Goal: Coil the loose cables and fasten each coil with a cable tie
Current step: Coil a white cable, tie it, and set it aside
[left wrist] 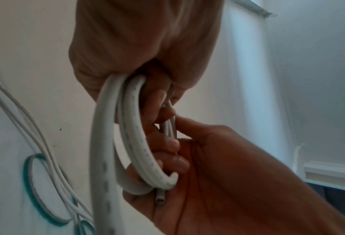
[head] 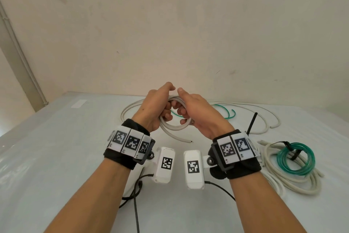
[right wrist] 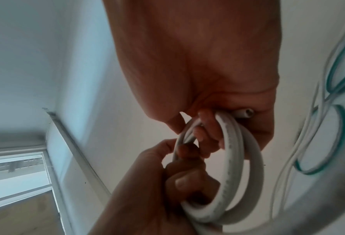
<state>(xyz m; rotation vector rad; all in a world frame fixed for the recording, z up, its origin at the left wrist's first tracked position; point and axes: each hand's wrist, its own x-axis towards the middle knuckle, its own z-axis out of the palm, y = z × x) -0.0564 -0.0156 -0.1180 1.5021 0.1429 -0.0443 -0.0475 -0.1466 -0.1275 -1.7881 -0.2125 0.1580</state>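
Both hands share the grip: the left hand (head: 154, 108) and right hand (head: 196, 112) curl round one small white cable coil (head: 173, 125) raised over the bench (head: 56, 157), its cut end (head: 189, 141) hanging below. It looks stiff, springy and light, best pinched where the turns cross. Right of the grip lie two finished coils, one green (head: 295, 159) and one white (head: 294, 181); beyond it, one loose white cable (head: 264, 117) and one loose green cable (head: 226, 111)

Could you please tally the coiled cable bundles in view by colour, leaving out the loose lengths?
White plastic-sheathed cable coils: 2, one held up, one lying at the right
Green thin cable coils: 1
Total: 3
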